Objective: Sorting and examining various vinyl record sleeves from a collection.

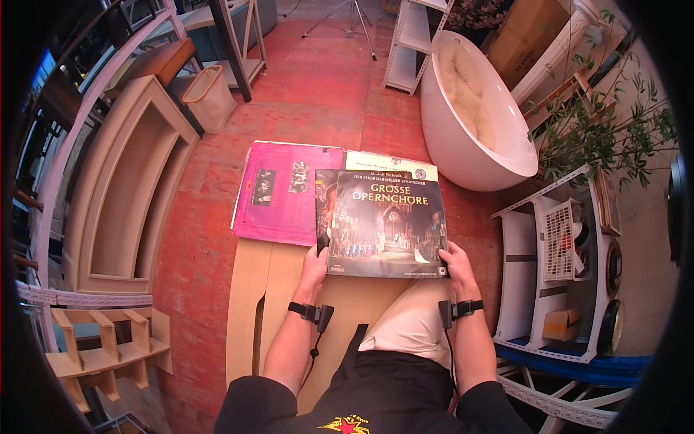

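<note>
In the head view, my left hand (314, 267) grips the lower left edge of a dark record sleeve (387, 233) with a theatre scene and printed title. My right hand (458, 266) holds the same sleeve at its lower right corner. At least one more sleeve (323, 203) sticks out behind it on the left, apparently within my left hand's grasp too. Beyond them lie a pink sleeve (282, 198) with small black-and-white pictures and a cream sleeve (368, 159) bearing writing, partly covered. Under the pink sleeve shows a light wooden tabletop (249, 293).
A white bathtub (482, 157) with a furry beige piece inside stands ahead right. White shelving (520, 271) holding a plastic basket (561, 244) and a small cardboard box (561, 324) is at right, with leafy branches above. Left are a beige cabinet (116, 206) and fabric bin (210, 100).
</note>
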The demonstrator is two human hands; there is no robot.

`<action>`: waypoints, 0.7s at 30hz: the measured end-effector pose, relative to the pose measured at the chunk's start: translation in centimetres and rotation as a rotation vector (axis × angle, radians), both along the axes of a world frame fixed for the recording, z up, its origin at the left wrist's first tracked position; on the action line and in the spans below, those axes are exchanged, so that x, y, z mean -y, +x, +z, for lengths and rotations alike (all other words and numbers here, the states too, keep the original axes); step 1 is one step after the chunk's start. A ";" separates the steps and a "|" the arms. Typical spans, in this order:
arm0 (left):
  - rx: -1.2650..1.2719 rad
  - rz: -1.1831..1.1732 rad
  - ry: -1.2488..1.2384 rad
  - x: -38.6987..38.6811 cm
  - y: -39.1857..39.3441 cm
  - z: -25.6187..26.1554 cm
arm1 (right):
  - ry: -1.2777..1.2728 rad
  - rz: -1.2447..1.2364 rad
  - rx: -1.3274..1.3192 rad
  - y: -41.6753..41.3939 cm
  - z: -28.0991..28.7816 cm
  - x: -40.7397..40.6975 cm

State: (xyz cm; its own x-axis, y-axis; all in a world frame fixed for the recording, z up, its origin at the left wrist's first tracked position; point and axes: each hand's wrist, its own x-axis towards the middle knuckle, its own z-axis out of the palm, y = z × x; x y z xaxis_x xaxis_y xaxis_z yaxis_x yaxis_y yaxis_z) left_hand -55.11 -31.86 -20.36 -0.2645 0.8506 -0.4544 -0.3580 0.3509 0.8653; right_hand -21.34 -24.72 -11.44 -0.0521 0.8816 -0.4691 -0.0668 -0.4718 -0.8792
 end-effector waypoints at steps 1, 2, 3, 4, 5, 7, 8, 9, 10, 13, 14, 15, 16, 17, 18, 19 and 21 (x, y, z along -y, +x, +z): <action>-0.031 0.042 0.100 -0.1 0.2 0.1 | 0.001 -0.001 0.001 0.5 -0.3 -0.3; -0.031 0.043 0.100 -0.1 0.0 0.1 | 0.045 -0.030 -0.001 1.0 -0.6 -0.6; -0.146 0.045 0.144 -0.1 -0.5 0.4 | 0.086 -0.059 -0.003 1.0 -0.5 -0.7; -0.262 0.046 0.187 -0.1 -1.1 0.6 | 0.132 -0.078 0.006 1.2 -0.1 -0.9; -0.263 0.048 0.185 0.2 -1.8 0.9 | 0.131 -0.075 0.005 1.3 0.1 -1.3; -0.339 0.078 0.232 0.5 -2.7 4.9 | 0.175 -0.141 0.029 3.1 0.1 -2.0; -0.402 0.110 0.230 0.9 -4.0 5.3 | 0.182 -0.172 0.039 3.6 -0.2 -2.5; -0.464 0.142 0.224 1.4 -5.3 5.5 | 0.181 -0.170 0.037 3.8 -0.3 -2.9; -0.430 0.168 0.206 1.9 -6.3 6.9 | 0.173 -0.192 0.055 4.0 -0.2 -3.3; -0.420 0.295 0.278 2.9 -8.9 8.4 | 0.168 -0.209 0.097 3.9 -0.7 -4.2; -0.340 0.333 0.295 3.3 -9.7 8.1 | 0.144 -0.195 0.090 3.6 -1.0 -4.3; -0.259 0.373 0.313 3.7 -10.4 8.0 | 0.122 -0.178 0.082 3.3 -1.2 -4.5; -0.281 0.386 0.327 3.9 -10.9 7.9 | 0.122 -0.158 0.078 2.9 -1.5 -4.8; -0.284 0.388 0.328 4.2 -11.1 7.7 | 0.122 -0.156 0.074 2.5 -1.7 -5.1; -0.252 0.390 0.317 4.5 -11.1 8.2 | 0.129 -0.123 0.126 2.2 -2.2 -5.5; -0.219 0.391 0.305 4.8 -11.2 8.4 | 0.135 -0.090 0.179 2.0 -2.6 -5.8; -0.239 0.394 0.306 5.2 -11.6 8.0 | 0.129 -0.086 0.187 1.6 -3.5 -6.5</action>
State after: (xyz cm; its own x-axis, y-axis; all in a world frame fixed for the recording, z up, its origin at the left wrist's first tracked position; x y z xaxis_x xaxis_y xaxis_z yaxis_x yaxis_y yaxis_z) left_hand -66.67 -37.03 -12.33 -0.6547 0.7505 -0.0908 -0.1930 -0.0498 0.9799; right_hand -19.79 -18.22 -14.90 0.1030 0.9323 -0.3468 0.0672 -0.3544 -0.9327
